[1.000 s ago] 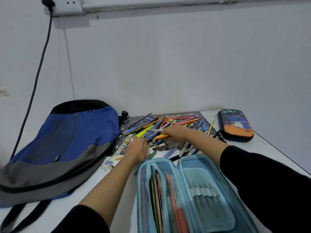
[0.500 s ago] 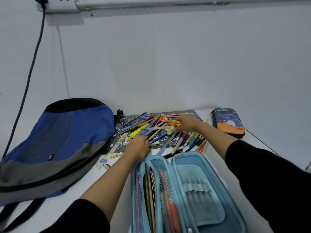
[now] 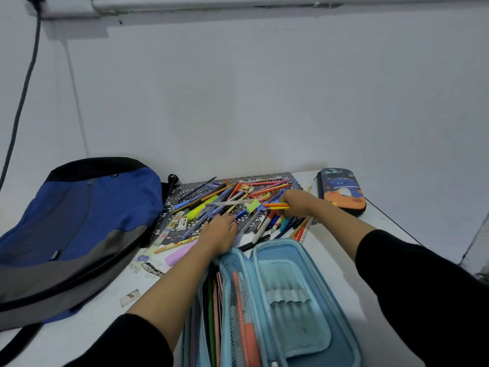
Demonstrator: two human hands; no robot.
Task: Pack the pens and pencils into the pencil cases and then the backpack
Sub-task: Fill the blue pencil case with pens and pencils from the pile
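Note:
A heap of coloured pens and pencils (image 3: 230, 200) lies on a dark lace mat (image 3: 174, 200) at the back of the white table. My right hand (image 3: 297, 203) grips a few orange and yellow pencils (image 3: 276, 206) at the heap's right side. My left hand (image 3: 219, 233) rests flat on pens at the heap's near edge, fingers spread. An open light blue pencil case (image 3: 299, 300) lies in front of me with several pencils behind its left mesh pocket. A shut dark pencil case (image 3: 341, 190) with a cartoon print sits at the back right. A blue and grey backpack (image 3: 76, 223) lies to the left.
A pink eraser (image 3: 181, 252), a white eraser (image 3: 182, 222) and paper scraps (image 3: 129, 297) lie between the backpack and the open case. A dark cable (image 3: 23, 83) hangs down the wall at the left. The table's right edge (image 3: 397, 226) runs close behind the cartoon case.
My right hand has drawn a few orange and yellow pencils out of the heap's right side. My left hand has slid forward onto the pens. A pink eraser now shows.

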